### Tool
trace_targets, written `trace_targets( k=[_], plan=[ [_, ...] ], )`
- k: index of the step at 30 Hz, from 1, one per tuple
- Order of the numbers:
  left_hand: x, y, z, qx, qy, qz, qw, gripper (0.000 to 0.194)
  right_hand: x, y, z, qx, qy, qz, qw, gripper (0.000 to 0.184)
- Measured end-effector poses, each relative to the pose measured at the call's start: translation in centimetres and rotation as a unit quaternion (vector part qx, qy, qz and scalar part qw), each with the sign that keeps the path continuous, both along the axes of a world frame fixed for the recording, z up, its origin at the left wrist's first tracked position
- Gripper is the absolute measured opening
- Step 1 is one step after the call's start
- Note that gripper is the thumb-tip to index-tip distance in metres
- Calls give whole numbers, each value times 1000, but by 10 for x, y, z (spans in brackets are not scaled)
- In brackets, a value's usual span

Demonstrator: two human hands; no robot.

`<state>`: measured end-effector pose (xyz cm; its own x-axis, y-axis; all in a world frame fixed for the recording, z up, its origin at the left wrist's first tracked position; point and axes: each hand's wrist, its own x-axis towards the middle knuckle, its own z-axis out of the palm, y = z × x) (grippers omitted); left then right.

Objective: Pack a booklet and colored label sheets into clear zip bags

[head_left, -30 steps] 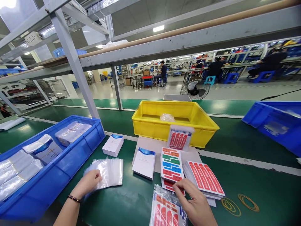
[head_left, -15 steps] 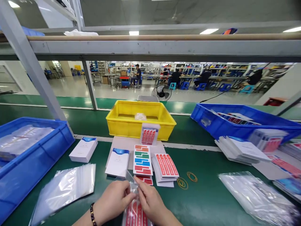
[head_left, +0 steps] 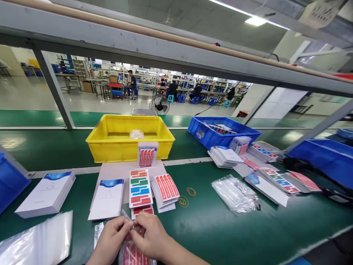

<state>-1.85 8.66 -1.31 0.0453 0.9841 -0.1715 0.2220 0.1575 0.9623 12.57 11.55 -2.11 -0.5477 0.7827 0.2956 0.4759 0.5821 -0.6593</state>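
My left hand and my right hand meet at the front of the bench, fingers pinched together on the top edge of a clear plastic bag. Red-and-white printed sheets show through the bag, partly covered by my hands. Just beyond them lies a stack of multicoloured sticker sheets. White booklets with a blue top sit to its left, and red sticker sheets to its right. A pile of empty clear bags is left of my left hand.
A yellow bin stands behind the stacks, with a wrapped bundle leaning on its front. Rubber bands lie to the right. Farther right are a blue bin, more clear bags and printed sheets. A thick booklet stack is at left.
My left hand has left the pile of empty bags and joined my right hand at the filled bag's top edge. The view has turned to the right.
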Motion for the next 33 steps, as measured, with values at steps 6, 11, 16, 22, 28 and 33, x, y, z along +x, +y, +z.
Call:
trace_targets(
  k=[6,11,16,22,28,33],
  plan=[
    [1,-3,-4,32,78,-38,996,39,-1,2,-6,25,-4,1,1000,24],
    [1,-4,-3,29,99,-33,994,38,-5,0,-5,95,-33,-47,994,22],
    [0,-4,-2,0,46,-36,998,38,3,10,3,106,-19,-100,989,27],
    [-6,1,4,-37,-17,54,998,38,6,-3,13,161,-7,17,987,34],
    [-15,-3,16,55,36,63,996,32,9,-3,7,161,-27,66,984,24],
    [-23,-10,27,253,201,-93,942,17,21,9,17,9,9,128,992,22]
  ],
)
